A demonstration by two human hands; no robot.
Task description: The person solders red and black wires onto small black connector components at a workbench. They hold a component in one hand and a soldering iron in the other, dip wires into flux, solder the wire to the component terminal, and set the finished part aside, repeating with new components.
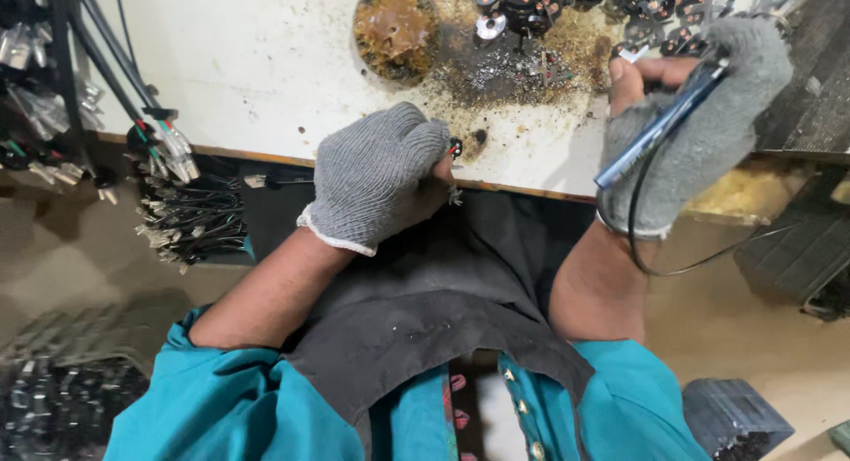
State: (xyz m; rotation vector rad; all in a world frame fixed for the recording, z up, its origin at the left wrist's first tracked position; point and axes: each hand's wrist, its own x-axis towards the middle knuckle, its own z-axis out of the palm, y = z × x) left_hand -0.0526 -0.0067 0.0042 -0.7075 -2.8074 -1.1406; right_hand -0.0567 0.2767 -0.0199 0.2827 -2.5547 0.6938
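**Q:** Soldering iron, blue-handled and pen-shaped; where is it, and which hand has it?

**A:** It lies slantwise across the right hand, which wears a grey knitted fingerless glove; the fingers are curled round the handle, the bare thumb pressed on top; its thin black cord loops down past the wrist; the hand hovers over the right part of the white, scorched worktop.

**Q:** And the left hand?

**A:** The left hand, in a matching grey knitted glove, is closed into a loose fist at the front edge of the worktop; its fingertips pinch a small black and red part with metal ends; what kind of part it is, I cannot tell.

**Q:** What surrounds the hands?

**A:** A round tin of brown, crusted paste sits near the far edge; beside it a heap of small black parts with silver discs lies on burnt residue; bundles of black cables with metal terminals hang at the left; a dark cloth covers the lap, under teal sleeves.
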